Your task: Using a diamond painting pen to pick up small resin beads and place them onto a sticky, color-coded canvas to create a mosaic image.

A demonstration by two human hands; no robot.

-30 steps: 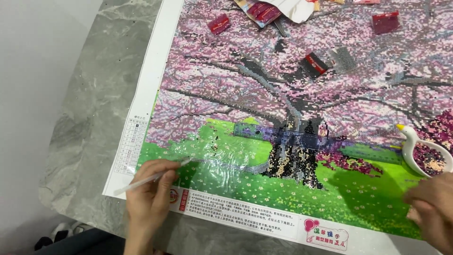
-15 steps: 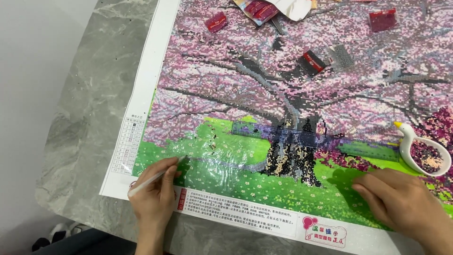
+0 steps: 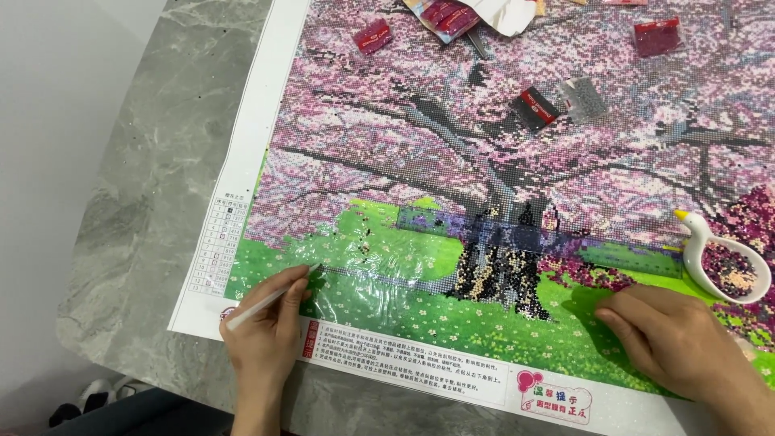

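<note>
Item: diamond-painting canvas (image 3: 517, 161), cherry tree in pink over a green lawn, flat on a grey marbled desk (image 3: 153, 202); we place everything else relative to this canvas.

Lower left corner: our left hand (image 3: 266, 327), fingers closed on a white applicator pen (image 3: 270, 295), its tip on the crinkled clear film (image 3: 379, 278) that covers the green area.

Left margin: printed colour key (image 3: 214, 242).

Centre: clear ruler (image 3: 500, 234) lying across the trunk.

Upper part: small red bead packets (image 3: 373, 35) and a grey one (image 3: 583, 98), loose on the picture.

Lower right: our right hand (image 3: 674, 339), flat and palm down on the lawn, fingers together, holding nothing.

Right edge: white swan-shaped tray (image 3: 722, 258) of dark beads, just above that hand.

We judge the step as placing beads in the lawn near the pen tip; next likely calls for a loaded tip and the right hand pinning the canvas.
</note>
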